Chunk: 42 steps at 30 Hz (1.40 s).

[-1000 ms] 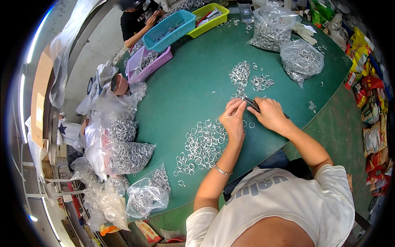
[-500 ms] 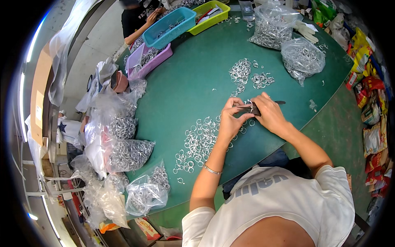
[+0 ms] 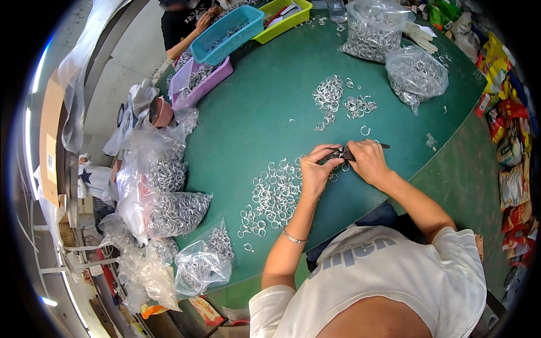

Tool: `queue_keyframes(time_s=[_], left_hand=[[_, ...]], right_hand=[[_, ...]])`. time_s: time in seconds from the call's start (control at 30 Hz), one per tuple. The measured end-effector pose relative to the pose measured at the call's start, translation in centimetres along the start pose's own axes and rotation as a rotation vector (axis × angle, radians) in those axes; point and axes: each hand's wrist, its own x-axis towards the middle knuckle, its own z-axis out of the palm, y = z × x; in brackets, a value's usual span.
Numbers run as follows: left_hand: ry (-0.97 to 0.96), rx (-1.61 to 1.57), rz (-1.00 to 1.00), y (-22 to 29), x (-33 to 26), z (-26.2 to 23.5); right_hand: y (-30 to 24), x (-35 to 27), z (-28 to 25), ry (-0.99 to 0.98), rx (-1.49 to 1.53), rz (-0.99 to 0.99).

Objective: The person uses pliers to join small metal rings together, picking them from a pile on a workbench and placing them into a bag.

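Note:
My left hand (image 3: 315, 169) pinches a small metal ring at the tip of dark pliers (image 3: 345, 152). The pliers sit in my right hand (image 3: 367, 160), their handle sticking out to the right. Both hands meet just above the green table (image 3: 253, 112), near its front edge. A loose spread of silver rings (image 3: 273, 194) lies left of my left hand. Two smaller ring heaps (image 3: 338, 101) lie farther back.
Clear bags full of rings (image 3: 414, 73) stand at the back right, and more bags (image 3: 174, 208) crowd the left edge. A teal bin (image 3: 225, 34), a yellow tray (image 3: 284, 17) and a pink tray (image 3: 203, 84) sit at the far end, where another person's hand (image 3: 203, 19) reaches in.
My two hands stay joined at the pliers and have barely shifted. The other person's arm at the far bins has moved slightly.

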Motion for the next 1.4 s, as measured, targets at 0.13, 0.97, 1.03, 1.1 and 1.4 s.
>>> queue_keyframes(time_s=[0.13,0.97,1.03,1.1,1.4], left_hand=[[0.001,-0.048,-0.062,0.9,-0.1,0.2],[0.242,0.389,0.209,5.1,0.0,-0.3],[0.263,0.495,0.230,5.6,-0.2,-0.2],[0.210,0.496,0.159,5.9,-0.3,-0.3],[0.250,0.668,0.261,5.4,-0.3,-0.2]], right_hand=[[0.1,-0.2,0.1,-0.019,-0.036,0.013],[-0.8,3.7,-3.0,-0.380,1.269,0.653],[-1.5,3.6,-3.2,-0.251,1.070,0.589],[-1.6,3.7,-3.5,-0.239,1.083,0.554],[-0.8,3.6,-2.7,-0.190,0.891,0.263]])
